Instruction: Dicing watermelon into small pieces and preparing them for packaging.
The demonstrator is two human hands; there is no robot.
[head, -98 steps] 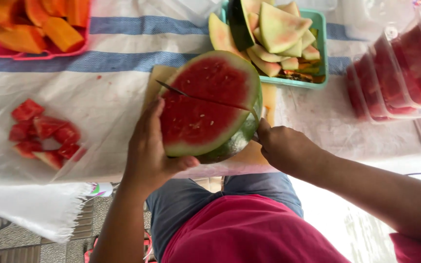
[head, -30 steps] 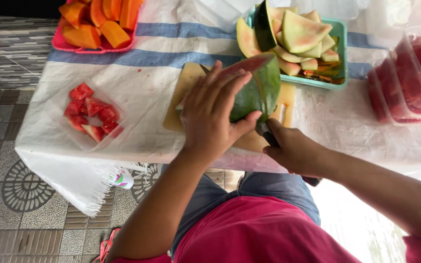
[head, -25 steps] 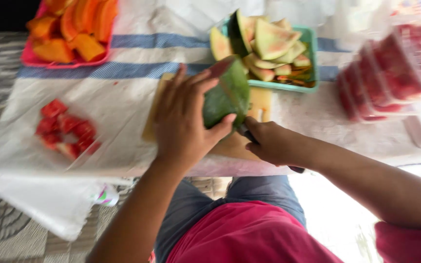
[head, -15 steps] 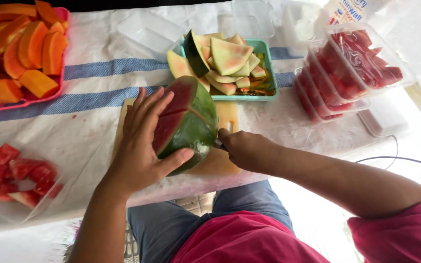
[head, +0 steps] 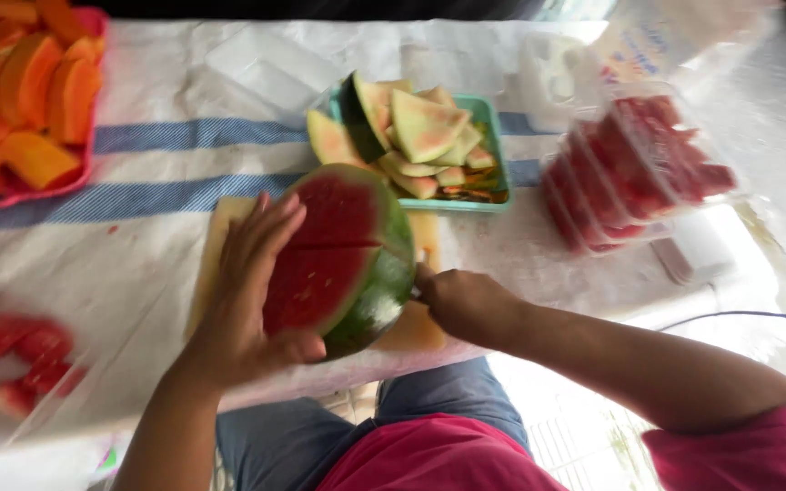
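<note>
A half watermelon [head: 343,259] stands tilted on a pale cutting board [head: 220,236], its red cut face toward me with a cut line across it. My left hand [head: 247,300] presses flat on the left of that face and cups the lower edge. My right hand [head: 466,305] is closed by the green rind at the melon's right side; what it holds is hidden behind the fruit.
A teal tray [head: 493,150] of cut rinds sits behind the board. Clear boxes of red watermelon pieces [head: 639,168] stack at right. A pink tray [head: 88,145] of orange papaya slices is at far left, loose watermelon chunks [head: 6,350] at near left. A striped white cloth [head: 184,136] covers the table.
The melon has turned so its red face shows more fully toward me. My left hand slid onto that face. My view has shifted to the right and closer.
</note>
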